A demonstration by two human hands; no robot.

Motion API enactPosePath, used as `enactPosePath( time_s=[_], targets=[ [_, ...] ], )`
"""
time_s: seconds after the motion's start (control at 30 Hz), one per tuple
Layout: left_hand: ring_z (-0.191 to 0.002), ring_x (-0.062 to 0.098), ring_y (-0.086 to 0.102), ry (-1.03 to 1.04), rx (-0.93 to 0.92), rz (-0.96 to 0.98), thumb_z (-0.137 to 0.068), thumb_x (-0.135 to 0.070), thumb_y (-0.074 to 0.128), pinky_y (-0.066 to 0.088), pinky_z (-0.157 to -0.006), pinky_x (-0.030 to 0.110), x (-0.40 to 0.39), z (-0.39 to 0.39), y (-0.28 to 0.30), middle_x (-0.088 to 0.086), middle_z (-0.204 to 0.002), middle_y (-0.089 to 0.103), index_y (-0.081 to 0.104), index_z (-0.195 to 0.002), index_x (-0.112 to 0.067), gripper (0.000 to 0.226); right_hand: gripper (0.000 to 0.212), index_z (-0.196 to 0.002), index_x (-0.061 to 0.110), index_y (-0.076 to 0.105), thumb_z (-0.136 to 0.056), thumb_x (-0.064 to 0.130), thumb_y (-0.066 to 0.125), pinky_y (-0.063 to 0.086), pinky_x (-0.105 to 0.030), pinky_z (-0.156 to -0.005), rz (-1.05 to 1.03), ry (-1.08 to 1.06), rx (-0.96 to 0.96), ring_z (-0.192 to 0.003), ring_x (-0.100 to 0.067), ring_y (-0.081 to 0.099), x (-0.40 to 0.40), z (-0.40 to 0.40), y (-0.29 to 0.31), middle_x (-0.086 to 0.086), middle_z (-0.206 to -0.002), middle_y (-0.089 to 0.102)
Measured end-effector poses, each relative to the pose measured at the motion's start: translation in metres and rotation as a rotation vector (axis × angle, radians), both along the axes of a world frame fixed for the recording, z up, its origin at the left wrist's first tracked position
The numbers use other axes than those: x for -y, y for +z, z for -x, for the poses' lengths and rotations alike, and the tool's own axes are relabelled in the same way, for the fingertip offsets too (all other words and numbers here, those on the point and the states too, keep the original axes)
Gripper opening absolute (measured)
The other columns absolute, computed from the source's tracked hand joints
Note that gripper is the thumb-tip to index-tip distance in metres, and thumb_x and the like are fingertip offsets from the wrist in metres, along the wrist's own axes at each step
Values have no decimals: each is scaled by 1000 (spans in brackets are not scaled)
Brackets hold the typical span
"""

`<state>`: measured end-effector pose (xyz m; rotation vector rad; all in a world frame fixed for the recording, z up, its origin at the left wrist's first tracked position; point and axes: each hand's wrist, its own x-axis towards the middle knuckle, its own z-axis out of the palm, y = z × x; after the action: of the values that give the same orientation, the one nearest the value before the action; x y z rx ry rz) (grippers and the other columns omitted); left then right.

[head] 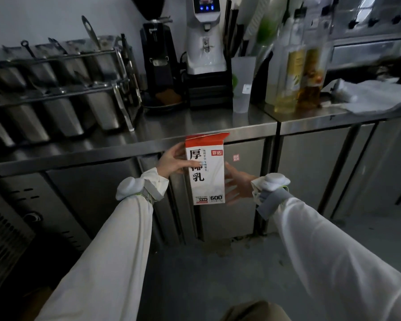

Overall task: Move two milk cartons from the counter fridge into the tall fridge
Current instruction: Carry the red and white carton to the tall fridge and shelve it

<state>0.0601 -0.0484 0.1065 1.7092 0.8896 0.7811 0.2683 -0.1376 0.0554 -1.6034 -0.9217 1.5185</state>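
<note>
- The milk carton (206, 170), white with a red gabled top and black lettering, hangs upright in the air just in front of the counter fridge door (243, 181), its top level with the steel counter edge (218, 135).
- The left hand (173, 162) grips the carton's upper left side, thumb across the printed face and fingers wrapped behind.
- The right hand (237, 185) lies at the carton's lower right edge with fingers spread and fairly straight; whether it presses the carton or only nears it, I cannot tell.
- Only one carton shows, and the tall fridge is out of view, so this looks like the carrying stage for one carton.
- To do it well: bring the right palm under the carton's base for support, keep the gabled top up since the spout looks opened, and avoid squeezing the soft walls.
- Above the carton, on the counter, stand a coffee grinder (158, 56), a white machine (205, 35) and two syrup bottles (299, 66); swing the carton clear of them when turning.
</note>
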Motion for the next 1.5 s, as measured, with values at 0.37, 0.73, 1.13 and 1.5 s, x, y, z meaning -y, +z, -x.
enactPosePath(
  time_s=[0.37, 0.73, 1.13, 1.5],
  targets=[
    [-108, 18, 70, 19, -20, -37, -44, -37, 92, 60, -88, 49, 2, 1, 240, -4, -113, 74, 64, -119, -29, 81, 74, -100, 3, 61, -87, 73, 39, 59, -50, -72, 29, -45, 22, -86, -38, 69, -14, -5, 230, -19, -93, 68],
    [-106, 24, 72, 101, 49, -47, -74, -2, 85, 64, -74, 38, 104, 43, 464, 9, -123, 71, 58, -131, -10, 64, 68, -93, 5, 62, -90, 68, 39, 55, -37, -66, -14, 9, 76, -75, -29, 67, 68, 38, 471, -13, -85, 69],
    [-102, 17, 70, 248, 25, -122, -74, -8, 86, 63, -66, 31, 182, 128, 541, 2, -123, 69, 58, -130, -16, 62, 76, -111, 4, 58, -90, 72, 32, 54, -38, -68, -35, 170, 70, -84, -32, 64, 106, 124, 544, -16, -97, 64],
    [-103, 22, 71, 426, 70, -81, -75, 1, 84, 64, -76, 40, 230, 283, 532, 7, -119, 70, 55, -134, -18, 69, 37, -141, 13, 40, -105, 19, 33, 56, -29, -59, -221, 489, 168, -83, -15, 61, 121, 276, 544, -10, -130, 55]
  ],
)
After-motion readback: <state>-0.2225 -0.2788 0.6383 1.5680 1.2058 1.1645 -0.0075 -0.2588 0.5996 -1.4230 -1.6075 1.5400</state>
